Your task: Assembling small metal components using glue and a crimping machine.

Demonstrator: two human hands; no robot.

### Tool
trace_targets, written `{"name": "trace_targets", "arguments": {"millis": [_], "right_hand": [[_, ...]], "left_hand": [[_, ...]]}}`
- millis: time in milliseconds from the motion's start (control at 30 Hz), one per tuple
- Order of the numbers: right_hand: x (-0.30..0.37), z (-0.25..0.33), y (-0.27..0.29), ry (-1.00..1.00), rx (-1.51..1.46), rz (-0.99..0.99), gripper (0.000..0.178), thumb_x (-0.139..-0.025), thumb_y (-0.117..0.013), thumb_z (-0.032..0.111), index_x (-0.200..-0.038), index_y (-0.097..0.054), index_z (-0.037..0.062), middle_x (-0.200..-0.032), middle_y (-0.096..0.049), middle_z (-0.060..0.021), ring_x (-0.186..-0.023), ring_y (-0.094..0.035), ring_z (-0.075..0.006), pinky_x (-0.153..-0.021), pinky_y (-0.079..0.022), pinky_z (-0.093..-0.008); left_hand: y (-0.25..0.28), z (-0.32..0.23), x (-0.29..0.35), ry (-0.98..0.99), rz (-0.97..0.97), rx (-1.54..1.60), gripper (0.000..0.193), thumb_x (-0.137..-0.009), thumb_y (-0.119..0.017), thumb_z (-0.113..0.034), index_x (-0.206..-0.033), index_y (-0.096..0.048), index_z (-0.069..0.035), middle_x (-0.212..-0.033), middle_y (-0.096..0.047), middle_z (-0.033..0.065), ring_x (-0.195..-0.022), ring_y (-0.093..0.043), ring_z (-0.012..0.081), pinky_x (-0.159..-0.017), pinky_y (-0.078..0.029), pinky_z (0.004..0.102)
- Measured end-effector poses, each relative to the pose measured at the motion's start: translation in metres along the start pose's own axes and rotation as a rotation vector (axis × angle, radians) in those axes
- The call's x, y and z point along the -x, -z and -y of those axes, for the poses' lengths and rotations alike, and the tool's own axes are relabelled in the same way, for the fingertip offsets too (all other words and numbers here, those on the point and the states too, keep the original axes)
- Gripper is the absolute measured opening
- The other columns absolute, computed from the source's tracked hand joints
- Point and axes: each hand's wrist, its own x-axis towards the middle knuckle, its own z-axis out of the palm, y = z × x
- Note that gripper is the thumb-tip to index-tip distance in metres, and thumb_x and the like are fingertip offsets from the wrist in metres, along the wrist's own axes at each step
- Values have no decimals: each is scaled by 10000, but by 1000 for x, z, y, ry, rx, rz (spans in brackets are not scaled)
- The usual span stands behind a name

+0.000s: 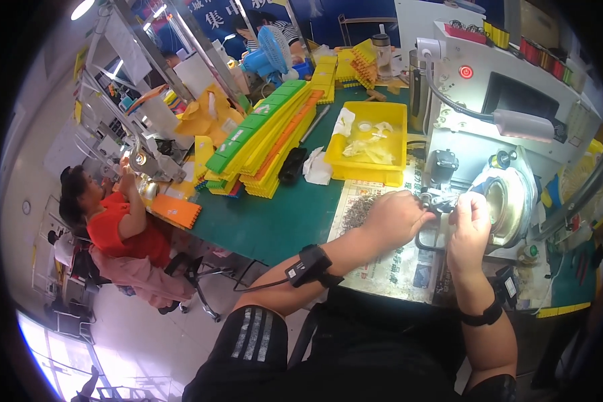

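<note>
My left hand is closed, knuckles up, with its fingertips at the small metal mechanism on the front of a white bench machine. Facing it from the other side, my right hand is pinched together beside the machine's round metal ring. What either hand grips is too small and too glaringly lit to make out. Just left of my left hand, a heap of small brownish metal bits lies on printed paper.
A yellow bin holds crumpled pale wrappings. Long stacked yellow, green and orange strips cover the green table's left part. A gooseneck lamp hangs over the ring. A blue fan stands behind; a person in red sits at left.
</note>
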Motion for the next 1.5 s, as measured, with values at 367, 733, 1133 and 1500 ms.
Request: {"name": "trace_targets", "arguments": {"millis": [367,733,1133,1500], "right_hand": [[1,13,-11,6,102,5,114,-1032,-496,87,-981,-579,26,-791,-529,-4,-718,-497,-93,-664,-415,-250],[-2,1,-6,-32,45,-39,110,-1003,-594,98,-960,-575,-2,-749,-563,-2,-658,-496,-59,-600,-434,-246],[50,32,29,-246,-57,138,192,-1079,-487,221,-1088,-560,43,-880,-556,15,-767,-493,-48,-681,-410,-205],[60,55,71,33,-231,93,196,-1076,-491,194,-1066,-557,10,-824,-542,-21,-708,-465,-76,-660,-399,-225]], "left_hand": [[1,3,6,80,41,-37,296,-940,-676,-302,-818,-732,-38,-670,-590,134,-653,-578,327,-591,-448,447],[3,1,0,52,56,-54,309,-935,-676,-295,-759,-719,-45,-725,-635,110,-712,-605,313,-626,-475,422],[37,-29,1,178,109,-81,246,-903,-716,-294,-886,-736,-49,-794,-675,131,-775,-652,315,-678,-506,402],[-18,-85,-29,263,160,350,576,-857,-651,-86,-1409,-496,-30,-1089,-672,192,-977,-660,381,-841,-536,451]]}}
